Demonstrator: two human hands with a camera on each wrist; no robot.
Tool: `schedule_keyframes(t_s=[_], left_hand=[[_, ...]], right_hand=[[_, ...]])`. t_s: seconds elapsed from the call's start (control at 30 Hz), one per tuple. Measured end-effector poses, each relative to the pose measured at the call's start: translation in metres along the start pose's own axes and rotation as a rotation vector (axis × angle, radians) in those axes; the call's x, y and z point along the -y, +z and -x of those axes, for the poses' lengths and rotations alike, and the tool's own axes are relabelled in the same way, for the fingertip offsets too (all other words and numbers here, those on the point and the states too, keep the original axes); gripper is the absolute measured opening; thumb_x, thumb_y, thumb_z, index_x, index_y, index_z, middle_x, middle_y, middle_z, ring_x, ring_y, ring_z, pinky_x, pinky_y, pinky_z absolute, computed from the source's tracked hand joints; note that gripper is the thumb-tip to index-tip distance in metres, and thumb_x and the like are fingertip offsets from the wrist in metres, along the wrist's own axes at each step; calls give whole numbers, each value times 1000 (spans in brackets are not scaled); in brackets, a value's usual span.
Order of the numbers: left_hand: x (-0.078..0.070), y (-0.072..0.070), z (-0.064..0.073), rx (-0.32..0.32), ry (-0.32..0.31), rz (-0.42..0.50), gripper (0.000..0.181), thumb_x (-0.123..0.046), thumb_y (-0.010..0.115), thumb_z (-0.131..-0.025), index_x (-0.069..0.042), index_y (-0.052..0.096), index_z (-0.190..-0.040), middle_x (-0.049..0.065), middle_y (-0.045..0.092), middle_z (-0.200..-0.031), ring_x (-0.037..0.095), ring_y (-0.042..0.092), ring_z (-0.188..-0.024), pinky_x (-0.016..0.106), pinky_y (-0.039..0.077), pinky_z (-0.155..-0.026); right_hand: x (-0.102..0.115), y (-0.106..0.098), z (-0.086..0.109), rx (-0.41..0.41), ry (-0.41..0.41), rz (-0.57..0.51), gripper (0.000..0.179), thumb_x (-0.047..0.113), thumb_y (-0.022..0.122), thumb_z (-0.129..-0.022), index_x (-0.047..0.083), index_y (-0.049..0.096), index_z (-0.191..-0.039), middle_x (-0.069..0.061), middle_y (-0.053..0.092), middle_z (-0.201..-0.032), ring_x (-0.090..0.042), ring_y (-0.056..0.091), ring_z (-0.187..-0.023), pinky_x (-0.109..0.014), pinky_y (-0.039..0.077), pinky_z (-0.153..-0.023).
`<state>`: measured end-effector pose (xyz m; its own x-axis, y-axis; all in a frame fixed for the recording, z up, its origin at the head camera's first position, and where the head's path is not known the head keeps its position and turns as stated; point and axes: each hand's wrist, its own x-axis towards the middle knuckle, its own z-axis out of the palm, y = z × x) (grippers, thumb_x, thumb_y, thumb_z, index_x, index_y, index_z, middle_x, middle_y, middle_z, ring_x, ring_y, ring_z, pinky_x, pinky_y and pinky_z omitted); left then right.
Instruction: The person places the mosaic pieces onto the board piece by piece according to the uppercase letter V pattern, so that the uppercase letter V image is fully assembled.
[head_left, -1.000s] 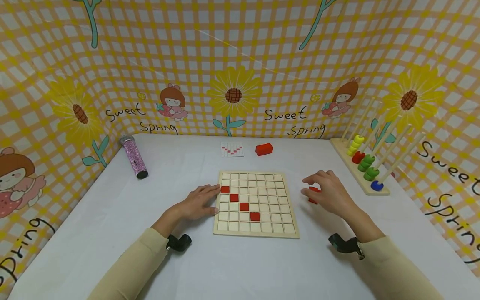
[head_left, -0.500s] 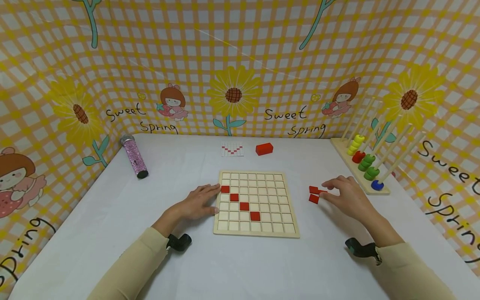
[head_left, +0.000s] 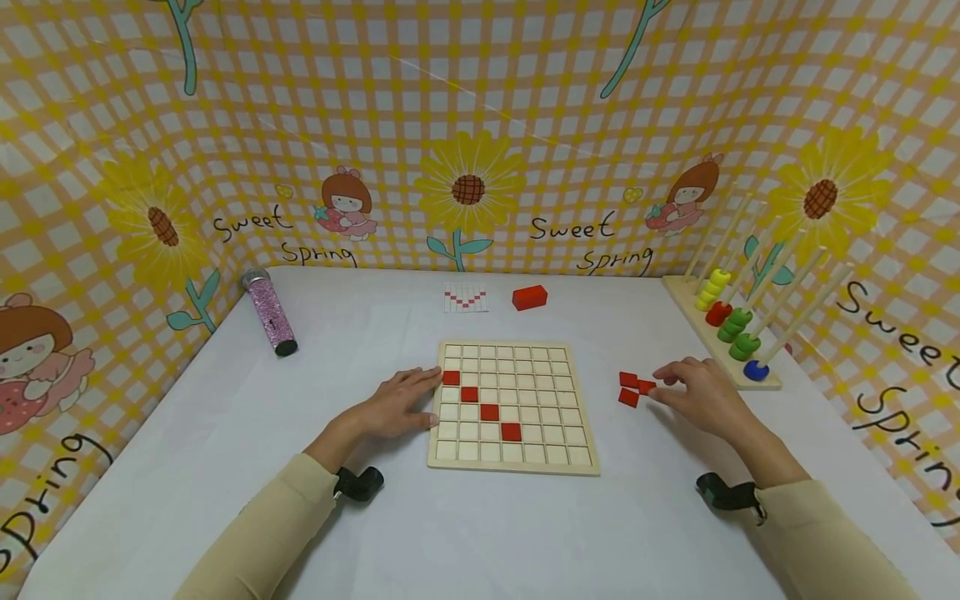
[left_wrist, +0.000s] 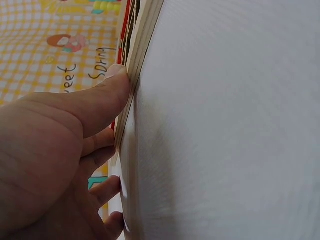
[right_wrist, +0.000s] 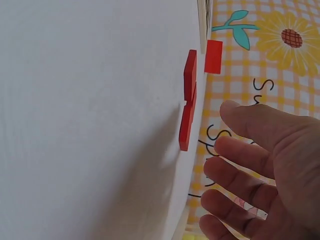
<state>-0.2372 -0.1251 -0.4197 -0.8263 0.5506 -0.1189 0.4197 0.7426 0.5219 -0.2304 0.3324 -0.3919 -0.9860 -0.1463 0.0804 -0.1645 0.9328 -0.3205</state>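
Note:
My left hand [head_left: 390,406] lies against the left edge of a square wooden grid board [head_left: 551,454]. In the left wrist view its thumb [left_wrist: 107,95] touches the board's side. Several red square tiles [head_left: 490,412] sit in the grid cells, stepping down diagonally from the left edge. To the right of the board, 3 loose red tiles [head_left: 628,397] lie close together on the white table. My right hand [head_left: 701,396] is just right of them, fingertips near the rightmost tile. The right wrist view shows its thumb and fingers spread apart, holding nothing, beside the red tiles [right_wrist: 186,125].
Behind the board lie a small pattern card [head_left: 466,298] and a red block [head_left: 529,297]. A pink glitter microphone [head_left: 272,315] is at the back left. A wooden peg stand [head_left: 761,383] with coloured beads stands at the right. A checked cloth [head_left: 405,108] walls the table.
My right hand has moved right, off the loose red tiles, uncovering them. The rightmost tile, partly hidden at the fingertips before, now shows beside the other two. My left hand stays put.

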Motion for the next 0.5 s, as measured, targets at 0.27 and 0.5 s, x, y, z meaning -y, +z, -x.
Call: schedule_keyframes(t_s=[0.27, 0.5], left_hand=[[-2, 0, 0, 6, -13, 4, 71, -33, 59, -92, -13, 25, -151, 5, 22, -158, 36, 12, -146, 60, 15, -113], [-3, 0, 1, 2, -7, 7, 71, -33, 60, -92, -13, 25, -150, 5, 22, -158, 36, 13, -146, 59, 16, -113]], right_hand=[[-7, 2, -5, 67, 36, 0, 35, 26, 66, -85, 2, 66, -111, -19, 63, -102, -32, 46, -94, -34, 39, -69], [-12, 4, -10, 93, 29, -11, 33, 22, 66, -85, 0, 66, -110, -17, 64, -97, -32, 48, -92, -38, 40, -71]])
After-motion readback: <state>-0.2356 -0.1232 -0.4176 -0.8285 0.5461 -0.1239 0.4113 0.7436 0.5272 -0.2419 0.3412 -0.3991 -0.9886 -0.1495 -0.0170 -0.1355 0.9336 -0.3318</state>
